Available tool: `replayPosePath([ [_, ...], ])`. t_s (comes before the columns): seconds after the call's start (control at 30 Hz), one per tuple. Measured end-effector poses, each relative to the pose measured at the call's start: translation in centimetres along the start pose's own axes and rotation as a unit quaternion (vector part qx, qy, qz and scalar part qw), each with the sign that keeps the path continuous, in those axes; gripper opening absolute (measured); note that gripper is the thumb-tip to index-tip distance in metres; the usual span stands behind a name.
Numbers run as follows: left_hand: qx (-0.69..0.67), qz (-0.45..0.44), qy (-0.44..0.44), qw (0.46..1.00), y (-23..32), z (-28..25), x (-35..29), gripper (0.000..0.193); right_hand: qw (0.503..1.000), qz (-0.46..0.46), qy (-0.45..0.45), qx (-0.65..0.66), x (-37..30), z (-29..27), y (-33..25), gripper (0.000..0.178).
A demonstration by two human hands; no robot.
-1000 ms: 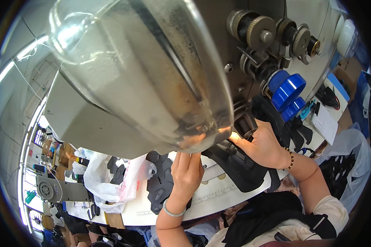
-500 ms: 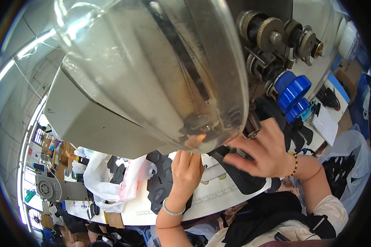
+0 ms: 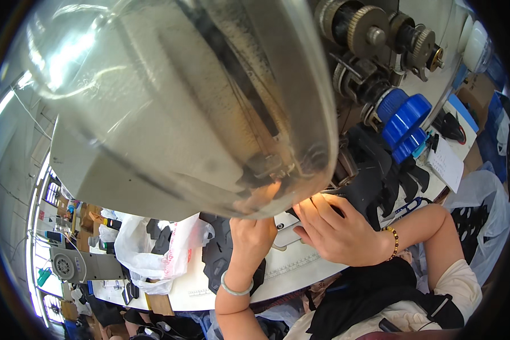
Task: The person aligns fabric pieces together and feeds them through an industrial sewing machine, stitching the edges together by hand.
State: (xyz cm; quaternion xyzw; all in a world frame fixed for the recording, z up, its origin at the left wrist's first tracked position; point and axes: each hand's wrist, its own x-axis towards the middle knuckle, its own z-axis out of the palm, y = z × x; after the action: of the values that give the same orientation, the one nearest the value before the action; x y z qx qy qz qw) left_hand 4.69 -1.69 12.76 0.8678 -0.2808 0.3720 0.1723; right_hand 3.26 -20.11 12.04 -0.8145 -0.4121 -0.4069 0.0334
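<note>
A sewing machine head (image 3: 113, 175) fills the upper view, with a clear, scuffed plastic guard (image 3: 209, 113) in front of its needle area. My left hand (image 3: 252, 241), a pale bangle on its wrist, reaches under the guard. Its fingers are curled, and their tips show only dimly through the plastic by the presser foot. My right hand (image 3: 343, 232), with a beaded bracelet, is closed, fingertips bunched beside the needle area in the lamp light. What either hand pinches is hidden. Dark pieces (image 3: 374, 170) of cut material lie beyond the right hand.
Dark patterned pieces (image 3: 215, 249) and a white plastic bag (image 3: 141, 249) lie left of my left arm. Metal tension dials (image 3: 371, 34) and a blue knob (image 3: 405, 122) jut out at upper right. A ruler strip (image 3: 292, 266) runs along the table's near edge.
My right hand has moved left to the needle area, its spread fingers now drawn together. The dark piece below it no longer shows there. My left hand stays near the needle; the view has shifted slightly.
</note>
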Motion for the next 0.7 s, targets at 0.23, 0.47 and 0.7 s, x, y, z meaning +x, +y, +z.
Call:
replayPosePath([
  [0.23, -0.006, -0.042, -0.006, 0.999, -0.2, 0.0, 0.1, 0.027, 1.0, 0.023, 0.009, -0.012, -0.1, 0.1, -0.2, 0.043],
  [0.47, -0.104, -0.073, -0.013, 0.992, -2.6, -0.1, -0.2, 0.018, 0.999, 0.037, -0.01, -0.01, -0.2, -0.1, 0.0, 0.047],
  [0.7, -0.079, -0.057, -0.014, 0.995, -1.8, -0.3, 0.1, 0.018, 0.997, 0.043, 0.023, 0.06, -0.6, 0.4, 2.4, 0.04],
])
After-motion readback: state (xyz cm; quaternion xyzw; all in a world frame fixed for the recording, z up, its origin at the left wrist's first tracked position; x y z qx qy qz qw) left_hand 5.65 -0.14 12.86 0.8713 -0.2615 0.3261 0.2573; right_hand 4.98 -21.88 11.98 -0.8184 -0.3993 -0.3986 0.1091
